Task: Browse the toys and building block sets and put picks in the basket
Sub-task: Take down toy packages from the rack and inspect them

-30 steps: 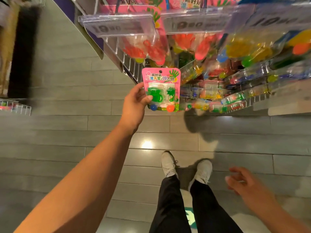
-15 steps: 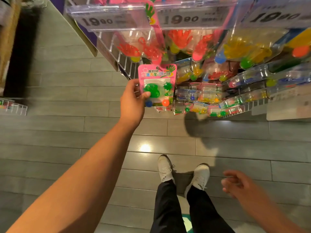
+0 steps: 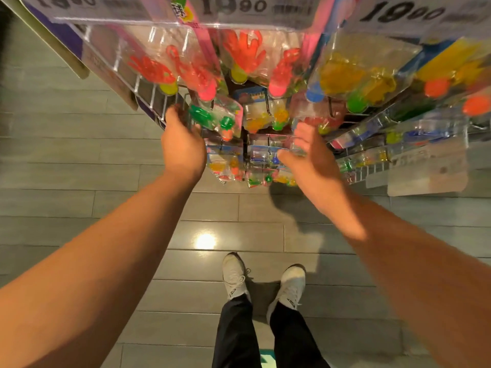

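Observation:
A pink-backed toy pack (image 3: 215,118) with green sticky hands and an orange ball is tilted in front of the wire display rack (image 3: 148,98). My left hand (image 3: 182,147) grips the pack's left edge, close to the rack. My right hand (image 3: 309,158) is raised beside it with fingers apart, empty, just in front of the lower hanging packs (image 3: 261,155). Above both hands hang rows of similar packs with red sticky hands (image 3: 243,53) and yellow sticky hands (image 3: 342,75). No basket is in view.
Clear price tags reading 19.90 (image 3: 233,6) jut out at the top of the rack. Further packs run along the rack to the right (image 3: 398,134). Below is grey plank floor (image 3: 79,155), with my white shoes (image 3: 233,277) standing on it.
My left hand has carried the pink pack up and in toward the rack. My right hand has risen from beside my legs to the lower packs. The view has tilted closer to the rack.

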